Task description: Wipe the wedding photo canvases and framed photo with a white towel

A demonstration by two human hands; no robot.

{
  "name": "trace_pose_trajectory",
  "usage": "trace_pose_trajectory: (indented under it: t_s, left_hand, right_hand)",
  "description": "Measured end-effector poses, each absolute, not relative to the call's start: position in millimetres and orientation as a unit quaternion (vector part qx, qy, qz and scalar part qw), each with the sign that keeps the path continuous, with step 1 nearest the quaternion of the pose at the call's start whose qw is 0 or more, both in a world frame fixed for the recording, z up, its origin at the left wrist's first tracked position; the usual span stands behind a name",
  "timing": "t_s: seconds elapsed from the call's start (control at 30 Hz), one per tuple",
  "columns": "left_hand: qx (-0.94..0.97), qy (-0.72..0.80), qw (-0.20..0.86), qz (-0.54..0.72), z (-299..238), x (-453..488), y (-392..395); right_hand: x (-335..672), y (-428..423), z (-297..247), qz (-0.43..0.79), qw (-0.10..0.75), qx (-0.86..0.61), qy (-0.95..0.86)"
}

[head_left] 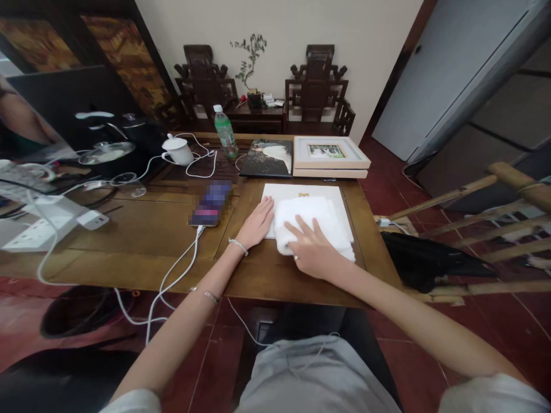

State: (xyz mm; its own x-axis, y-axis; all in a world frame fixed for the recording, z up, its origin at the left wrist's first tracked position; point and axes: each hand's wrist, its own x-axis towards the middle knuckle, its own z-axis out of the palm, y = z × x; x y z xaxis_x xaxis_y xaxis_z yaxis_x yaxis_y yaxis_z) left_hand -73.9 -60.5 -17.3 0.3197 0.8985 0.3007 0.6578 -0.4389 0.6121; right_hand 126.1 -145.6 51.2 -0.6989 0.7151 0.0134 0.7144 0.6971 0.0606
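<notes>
A folded white towel (318, 221) lies over much of a flat white board or album (275, 191) with a small gold mark near its top edge. My right hand (310, 248) rests on the towel with fingers spread, pressing it flat from above. My left hand (257, 222) lies flat along the left edge of the white album, fingers stretched out. What lies beneath the towel is hidden.
Behind the album are a dark photo panel (267, 159) and stacked light-wood frames (331, 154). To the left lie a charging phone (212, 203), a green-labelled bottle (225, 133), a lidded white cup (178, 150) and a power strip (43, 223). White cables hang over the table's front edge.
</notes>
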Motion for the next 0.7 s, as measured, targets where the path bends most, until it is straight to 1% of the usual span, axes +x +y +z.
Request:
trace_pose_trajectory:
  t_s: [0.2, 0.33, 0.43, 0.7]
  left_hand:
    - [0.808, 0.471, 0.159, 0.317, -25.3, -77.8, -57.7]
    - [0.809, 0.471, 0.148, 0.318, -26.9, -78.6, -57.0]
    - [0.811, 0.472, 0.144, 0.314, -26.7, -77.9, -57.3]
    - [0.818, 0.470, 0.144, 0.299, -25.3, -77.9, -56.2]
  right_hand:
    - [121.4, -74.0, 47.5, 0.044, -0.013, 0.437, 0.898]
    - [114.7, -57.5, 41.0, 0.063, -0.025, 0.462, 0.884]
    - [112.3, -77.8, 38.1, 0.064, -0.020, 0.456, 0.888]
    - [118.2, -167.7, 47.1, 0.015, -0.021, 0.395, 0.918]
